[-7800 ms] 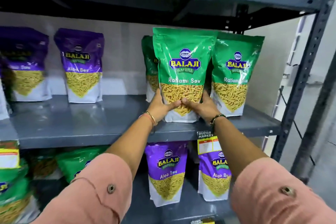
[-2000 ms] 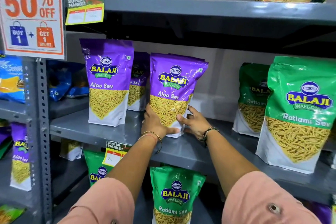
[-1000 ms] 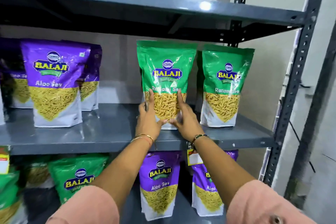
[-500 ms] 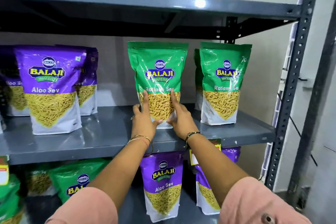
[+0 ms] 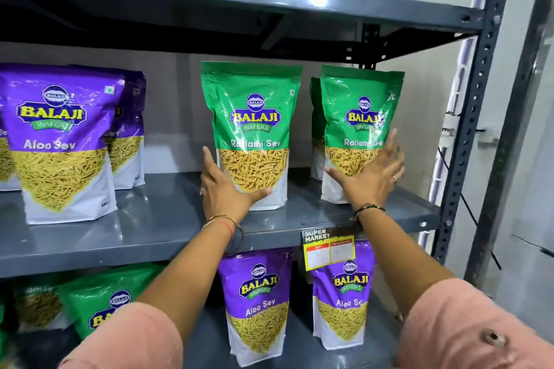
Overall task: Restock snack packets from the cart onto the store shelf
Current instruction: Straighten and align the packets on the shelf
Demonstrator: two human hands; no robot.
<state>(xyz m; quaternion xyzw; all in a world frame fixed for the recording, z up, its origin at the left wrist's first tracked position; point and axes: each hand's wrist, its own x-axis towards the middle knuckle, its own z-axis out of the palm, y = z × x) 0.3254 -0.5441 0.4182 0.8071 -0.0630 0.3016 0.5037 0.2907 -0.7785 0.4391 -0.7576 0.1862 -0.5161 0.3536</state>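
Since half a second ago my right hand [image 5: 370,174] has left the middle green packet [image 5: 251,135] and gone to the right green packet [image 5: 358,132] at 3 o'clock, lying flat and open on its lower front. My left hand [image 5: 229,189] cups the middle packet's lower left corner, thumb across the front, grip loose rather than closed. Both packets stand upright on the grey shelf [image 5: 156,219], long axis vertical, labels facing me. A third green packet behind the right one is mostly hidden; the purple packets [image 5: 60,141] at 9 o'clock are cut off by the frame.
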